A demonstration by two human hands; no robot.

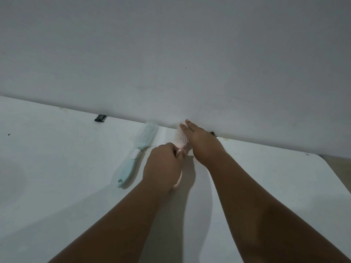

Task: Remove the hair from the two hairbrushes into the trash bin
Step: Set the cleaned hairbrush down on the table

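Observation:
A light blue hairbrush [136, 151] lies on the white table [57, 177], bristles up, its head toward the wall. Just right of it is a pink hairbrush [179, 138], held off the table. My left hand [163, 168] is shut around its handle, whose pink end pokes out below my palm. My right hand [199, 143] lies flat over the bristled head with fingers stretched out toward the wall, hiding most of the head. No hair can be made out on either brush. No trash bin is in view.
A plain white wall [171, 54] rises right behind the table's far edge. A small black clip [100, 118] sits at that edge to the left. The table's rounded right corner [330, 168] shows at the right.

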